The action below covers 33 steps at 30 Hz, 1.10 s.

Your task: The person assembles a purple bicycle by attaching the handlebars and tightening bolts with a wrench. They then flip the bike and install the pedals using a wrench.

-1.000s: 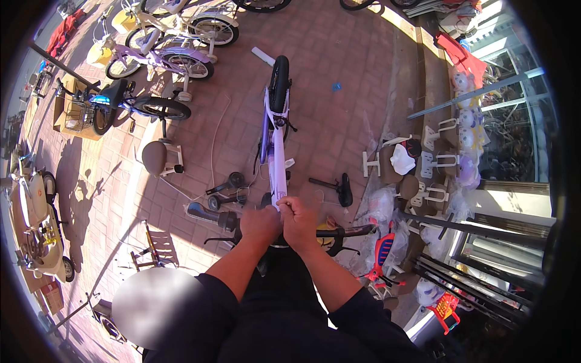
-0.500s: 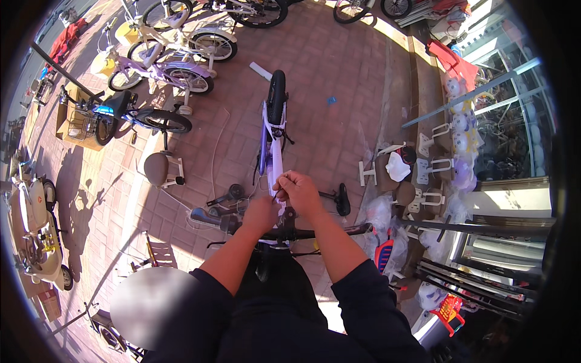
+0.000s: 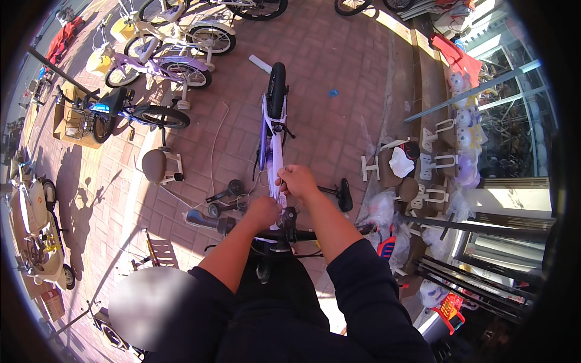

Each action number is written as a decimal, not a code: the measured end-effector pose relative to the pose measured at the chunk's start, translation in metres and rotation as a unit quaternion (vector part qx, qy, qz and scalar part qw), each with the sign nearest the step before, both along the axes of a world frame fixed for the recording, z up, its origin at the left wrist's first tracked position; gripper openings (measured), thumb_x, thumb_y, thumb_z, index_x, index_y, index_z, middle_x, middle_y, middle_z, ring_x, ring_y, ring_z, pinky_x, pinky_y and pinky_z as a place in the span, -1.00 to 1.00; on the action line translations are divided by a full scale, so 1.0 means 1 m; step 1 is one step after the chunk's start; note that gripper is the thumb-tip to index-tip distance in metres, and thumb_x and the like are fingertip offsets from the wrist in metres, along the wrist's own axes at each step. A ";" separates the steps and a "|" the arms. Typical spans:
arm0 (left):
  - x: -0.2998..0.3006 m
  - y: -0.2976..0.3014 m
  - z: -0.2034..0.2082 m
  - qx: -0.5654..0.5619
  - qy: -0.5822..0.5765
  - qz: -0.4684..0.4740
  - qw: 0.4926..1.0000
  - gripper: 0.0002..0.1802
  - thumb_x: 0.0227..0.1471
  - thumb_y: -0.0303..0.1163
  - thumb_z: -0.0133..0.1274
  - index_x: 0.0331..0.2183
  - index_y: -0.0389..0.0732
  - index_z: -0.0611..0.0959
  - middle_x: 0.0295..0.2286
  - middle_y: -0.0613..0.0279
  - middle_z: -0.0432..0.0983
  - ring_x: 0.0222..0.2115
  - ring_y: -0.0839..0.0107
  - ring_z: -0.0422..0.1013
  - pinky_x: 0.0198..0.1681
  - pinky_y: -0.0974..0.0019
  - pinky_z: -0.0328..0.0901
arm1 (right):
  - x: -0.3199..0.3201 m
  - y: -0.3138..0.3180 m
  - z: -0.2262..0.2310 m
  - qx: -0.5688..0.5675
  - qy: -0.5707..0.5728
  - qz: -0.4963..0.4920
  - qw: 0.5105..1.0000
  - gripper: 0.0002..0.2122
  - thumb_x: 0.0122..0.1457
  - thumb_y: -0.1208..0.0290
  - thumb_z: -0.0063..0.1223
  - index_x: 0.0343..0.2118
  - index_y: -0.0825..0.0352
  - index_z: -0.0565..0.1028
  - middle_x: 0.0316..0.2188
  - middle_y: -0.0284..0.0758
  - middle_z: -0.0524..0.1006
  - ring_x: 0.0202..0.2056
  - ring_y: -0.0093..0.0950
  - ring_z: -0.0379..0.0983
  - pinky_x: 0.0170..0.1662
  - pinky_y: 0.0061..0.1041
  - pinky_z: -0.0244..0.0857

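A lilac and white bicycle (image 3: 276, 144) stands in front of me, its black-tyred wheel (image 3: 276, 91) pointing away and its black handlebar (image 3: 307, 235) across my lap. Just beyond the bar, my two hands meet above the pale frame tube. My right hand (image 3: 298, 183) is closed in a pinch, with a small thin dark piece showing at its fingertips. Slightly lower and to the left, my left hand (image 3: 265, 212) is closed too, knuckles up. What it grips is hidden beneath the fingers. A black clamp-like fitting (image 3: 290, 216) sits on the bar beside it.
Small loose wheels (image 3: 235, 187) lie on the brick paving at left, near a brown-topped stool (image 3: 155, 166). A black part (image 3: 344, 195) lies to the right. Several children's bicycles (image 3: 172, 71) stand far left. White bicycle parts and plastic wrapping (image 3: 380, 209) line the shopfront.
My left hand has shifted slightly right and the right hand a little down and right, both staying over the frame tube. The handlebar has turned slightly.
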<state>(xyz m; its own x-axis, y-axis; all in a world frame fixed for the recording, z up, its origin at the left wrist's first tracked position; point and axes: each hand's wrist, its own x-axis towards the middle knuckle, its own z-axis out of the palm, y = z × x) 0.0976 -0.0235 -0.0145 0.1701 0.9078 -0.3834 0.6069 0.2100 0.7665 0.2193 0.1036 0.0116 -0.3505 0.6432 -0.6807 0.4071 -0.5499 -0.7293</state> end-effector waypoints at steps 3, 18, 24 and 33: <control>-0.002 -0.003 -0.035 -0.032 -0.055 0.016 0.998 -0.73 0.14 -0.36 0.06 -0.45 -0.40 0.65 -0.63 0.10 0.54 -0.63 0.32 0.47 -0.53 0.27 0.35 | -0.008 0.002 -0.020 -0.038 -0.041 -0.003 0.998 -0.77 0.27 0.32 0.00 -0.37 0.41 0.54 -0.49 -0.28 0.59 -0.60 -0.52 0.46 -0.58 -0.49 0.35; 0.006 0.013 0.013 -0.377 -0.268 0.299 0.835 -0.71 0.21 -0.34 0.04 -0.48 -0.32 0.63 -0.67 0.20 0.47 -0.73 0.36 0.37 -0.65 0.28 0.27 | -0.008 -0.018 -0.076 -0.001 -0.152 0.166 0.974 -0.62 0.29 0.18 0.03 -0.48 0.42 0.62 -0.67 -0.30 0.52 -0.71 -0.48 0.36 -0.66 -0.39 0.22; 0.008 0.014 0.015 -0.350 -0.246 0.261 0.865 -0.72 0.22 -0.34 0.02 -0.44 -0.32 0.63 -0.65 0.17 0.49 -0.72 0.35 0.40 -0.64 0.26 0.31 | -0.005 -0.013 -0.077 -0.011 -0.159 0.173 0.972 -0.61 0.24 0.14 0.08 -0.56 0.36 0.65 -0.70 -0.24 0.53 -0.70 -0.35 0.48 -0.57 -0.29 0.36; 0.047 0.006 0.103 -0.194 0.178 0.000 0.965 -0.29 0.26 0.14 -0.28 -0.26 -0.29 0.71 -0.25 -0.13 0.64 -0.20 -0.01 0.58 -0.16 -0.01 0.42 | 0.000 -0.016 -0.072 -0.177 -0.067 0.021 0.982 -0.76 0.25 0.29 0.05 -0.42 0.37 0.59 -0.69 -0.30 0.45 -0.76 -0.55 0.18 -0.71 -0.47 -0.01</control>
